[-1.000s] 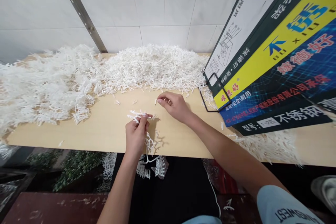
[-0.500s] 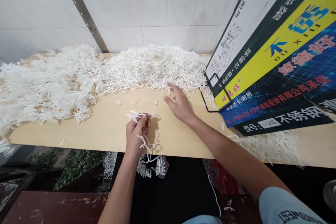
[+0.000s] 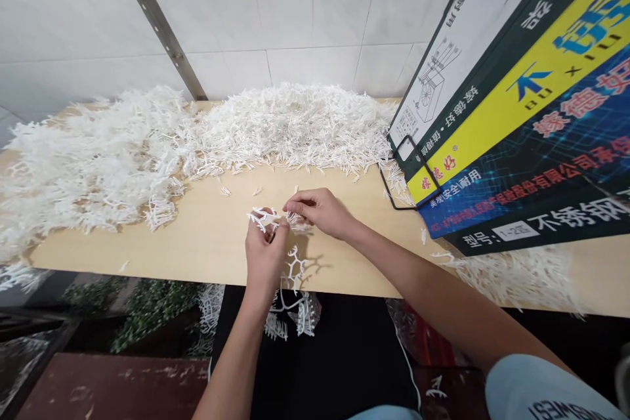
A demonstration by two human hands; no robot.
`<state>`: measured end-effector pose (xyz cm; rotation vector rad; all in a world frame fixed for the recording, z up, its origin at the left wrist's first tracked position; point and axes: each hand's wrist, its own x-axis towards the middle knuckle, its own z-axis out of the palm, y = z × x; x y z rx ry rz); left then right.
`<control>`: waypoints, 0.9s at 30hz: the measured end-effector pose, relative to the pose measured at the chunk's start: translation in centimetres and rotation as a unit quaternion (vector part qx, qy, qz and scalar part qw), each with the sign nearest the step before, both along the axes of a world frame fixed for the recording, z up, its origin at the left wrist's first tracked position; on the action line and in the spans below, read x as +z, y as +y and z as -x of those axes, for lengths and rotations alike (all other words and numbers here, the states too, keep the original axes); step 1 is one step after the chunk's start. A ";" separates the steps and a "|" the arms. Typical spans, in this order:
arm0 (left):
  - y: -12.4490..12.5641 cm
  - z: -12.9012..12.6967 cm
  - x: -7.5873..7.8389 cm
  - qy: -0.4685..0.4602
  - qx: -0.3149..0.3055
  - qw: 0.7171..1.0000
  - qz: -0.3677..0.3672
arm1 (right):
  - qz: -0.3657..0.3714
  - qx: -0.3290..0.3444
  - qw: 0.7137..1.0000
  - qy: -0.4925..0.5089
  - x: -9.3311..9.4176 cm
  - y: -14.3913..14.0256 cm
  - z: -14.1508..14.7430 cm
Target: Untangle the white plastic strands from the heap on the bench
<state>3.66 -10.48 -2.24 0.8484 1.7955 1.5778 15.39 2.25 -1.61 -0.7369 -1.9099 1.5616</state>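
My left hand (image 3: 266, 249) is closed around a white branched plastic stem (image 3: 295, 266), whose forked twigs stick out above the fingers and hang down below the wrist. Just to its right, my right hand (image 3: 322, 210) pinches a small white sprig (image 3: 294, 218) between thumb and fingertips, close to the left fingers. Whether the sprig touches the stem I cannot tell. Both hands are over the front half of a pale wooden board (image 3: 207, 236). Behind them lies a long heap of white plastic sprigs (image 3: 295, 125).
Another white heap (image 3: 113, 157) covers the board's left end. At right stands a large printed box (image 3: 492, 125) with a black wire frame (image 3: 411, 174) by its corner. More white pieces (image 3: 522, 275) lie under its front. A metal bracket (image 3: 167, 39) is fixed to the tiled wall.
My right hand has come back from the edge of the heap toward the left hand, its fingers now closed on a sprig. The hanging stem has swung slightly.
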 end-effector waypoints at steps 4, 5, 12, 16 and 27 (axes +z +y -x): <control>0.3 0.0 0.2 0.068 -0.014 0.996 0.052 | -0.018 -0.030 0.999 0.025 0.1 -0.2 0.0; 0.4 0.1 0.1 0.081 -0.023 0.994 0.064 | -0.022 -0.035 0.999 0.035 0.2 -0.3 0.0; 0.3 0.5 -0.6 0.075 -0.025 0.995 0.052 | -0.064 0.027 0.997 0.020 0.6 -0.7 -0.5; 0.6 0.6 -0.6 0.058 -0.052 0.996 0.036 | -0.099 0.026 0.995 -0.022 0.4 -1.1 -0.3; 0.6 0.1 -0.4 0.073 -0.011 0.997 0.024 | -0.041 -0.104 0.990 0.091 -0.7 0.9 0.0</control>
